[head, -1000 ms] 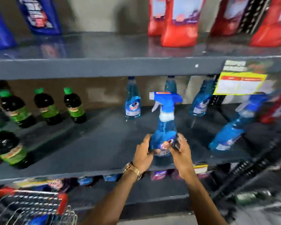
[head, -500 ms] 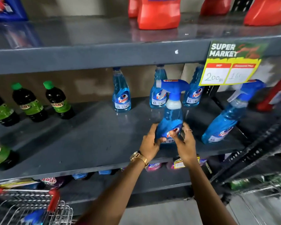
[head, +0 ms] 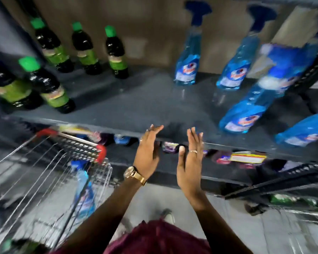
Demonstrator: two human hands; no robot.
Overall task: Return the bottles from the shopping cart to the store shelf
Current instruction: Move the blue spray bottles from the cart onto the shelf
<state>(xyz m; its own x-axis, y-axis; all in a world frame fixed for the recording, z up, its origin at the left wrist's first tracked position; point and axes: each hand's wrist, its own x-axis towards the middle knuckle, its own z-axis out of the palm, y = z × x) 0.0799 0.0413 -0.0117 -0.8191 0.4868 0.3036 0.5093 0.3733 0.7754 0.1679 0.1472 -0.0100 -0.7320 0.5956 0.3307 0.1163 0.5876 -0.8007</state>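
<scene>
Both my hands are empty, fingers spread, in front of the grey shelf's (head: 128, 107) front edge. My left hand (head: 148, 151) wears a gold watch; my right hand (head: 189, 162) wears a ring. Several blue spray bottles stand on the shelf to the right; the nearest one (head: 246, 110) is up and right of my right hand, apart from it. Down at the left is the wire shopping cart (head: 44, 171) with a red handle. Another blue spray bottle (head: 84, 189) lies inside it. The picture is blurred.
Several dark bottles with green caps and labels (head: 50, 87) stand on the shelf's left part. A lower shelf (head: 242, 158) holds small packets and a yellow price tag. A black shelf upright (head: 312, 70) runs along the right. Grey floor lies below.
The blue spray bottle that both hands held now stands on the shelf. Both hands have let go and drawn back toward me, and my view has tilted down toward the cart.
</scene>
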